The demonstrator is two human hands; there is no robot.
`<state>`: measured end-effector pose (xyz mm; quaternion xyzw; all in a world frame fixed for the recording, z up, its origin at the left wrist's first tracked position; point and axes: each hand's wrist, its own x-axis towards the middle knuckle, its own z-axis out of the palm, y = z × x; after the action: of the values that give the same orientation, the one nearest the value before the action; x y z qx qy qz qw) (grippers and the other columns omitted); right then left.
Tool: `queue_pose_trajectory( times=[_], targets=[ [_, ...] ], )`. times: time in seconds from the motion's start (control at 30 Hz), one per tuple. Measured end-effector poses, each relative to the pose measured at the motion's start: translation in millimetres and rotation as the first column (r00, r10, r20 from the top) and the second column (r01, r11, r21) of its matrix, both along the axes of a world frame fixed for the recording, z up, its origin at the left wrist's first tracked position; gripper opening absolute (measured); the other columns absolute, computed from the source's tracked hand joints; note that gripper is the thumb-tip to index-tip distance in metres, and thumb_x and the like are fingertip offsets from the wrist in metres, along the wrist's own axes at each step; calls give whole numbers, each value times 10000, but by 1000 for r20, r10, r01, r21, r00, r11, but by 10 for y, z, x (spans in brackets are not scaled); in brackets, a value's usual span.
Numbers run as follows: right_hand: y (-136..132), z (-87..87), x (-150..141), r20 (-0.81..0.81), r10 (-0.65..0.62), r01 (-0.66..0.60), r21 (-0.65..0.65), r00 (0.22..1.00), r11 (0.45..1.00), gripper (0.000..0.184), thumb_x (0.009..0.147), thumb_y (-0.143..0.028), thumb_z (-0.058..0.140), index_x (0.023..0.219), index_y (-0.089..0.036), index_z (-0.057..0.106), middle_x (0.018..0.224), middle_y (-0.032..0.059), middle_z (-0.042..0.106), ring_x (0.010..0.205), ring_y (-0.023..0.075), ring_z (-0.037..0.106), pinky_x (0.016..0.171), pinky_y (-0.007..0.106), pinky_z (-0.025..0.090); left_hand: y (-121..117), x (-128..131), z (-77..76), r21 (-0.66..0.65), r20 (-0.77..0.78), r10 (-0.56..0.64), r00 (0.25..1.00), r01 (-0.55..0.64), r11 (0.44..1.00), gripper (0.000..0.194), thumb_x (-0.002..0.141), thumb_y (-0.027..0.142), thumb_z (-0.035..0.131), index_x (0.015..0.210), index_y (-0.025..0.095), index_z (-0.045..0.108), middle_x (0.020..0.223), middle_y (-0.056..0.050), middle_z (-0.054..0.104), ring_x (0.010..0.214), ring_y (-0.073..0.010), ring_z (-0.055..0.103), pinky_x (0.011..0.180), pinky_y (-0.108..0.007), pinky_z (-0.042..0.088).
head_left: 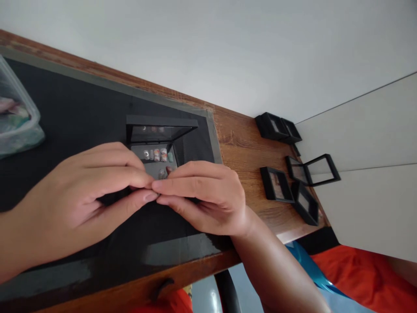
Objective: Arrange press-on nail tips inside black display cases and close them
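Note:
A small black display box (161, 130) stands open on a black mat (74, 117), its clear lid raised. Inside lies a row of several small decorated press-on nails (158, 154). My left hand (87, 191) and my right hand (202, 195) meet just in front of the box, fingertips touching. Both hands are pinched together, thumb against forefinger. What they pinch is hidden between the fingertips and too small to name.
The mat lies on a wooden table (241, 143) against a white wall. Several more black frame boxes (293, 182) sit at the table's right end, one standing open. A clear plastic container (16, 117) holds coloured items at the far left. Red fabric (365, 274) shows below.

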<state>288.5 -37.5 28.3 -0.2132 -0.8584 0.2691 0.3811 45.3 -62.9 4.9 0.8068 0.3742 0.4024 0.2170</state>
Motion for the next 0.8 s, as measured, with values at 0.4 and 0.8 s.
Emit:
queue_pose_trajectory(
  times=[0.4,0.8],
  targets=[
    [-45,61,18,-17,52,-53,-89,999,995,189,1044,-61,707,1134,-174,830,1031,17,802,818,52,785,803,136,649,-29,-21,59,-81,70,-52,996,57,995,174,1051,241,669,1084,386,759,991,93,802,943,-99,751,811,-231,635],
    [16,-36,-43,-98,120,-113,70,988,991,241,1094,-50,610,1020,-114,830,950,22,729,747,30,701,720,118,596,33,-44,106,-68,123,-175,977,184,980,148,1070,401,697,996,312,789,910,97,823,852,-48,761,816,-118,607]
  ],
)
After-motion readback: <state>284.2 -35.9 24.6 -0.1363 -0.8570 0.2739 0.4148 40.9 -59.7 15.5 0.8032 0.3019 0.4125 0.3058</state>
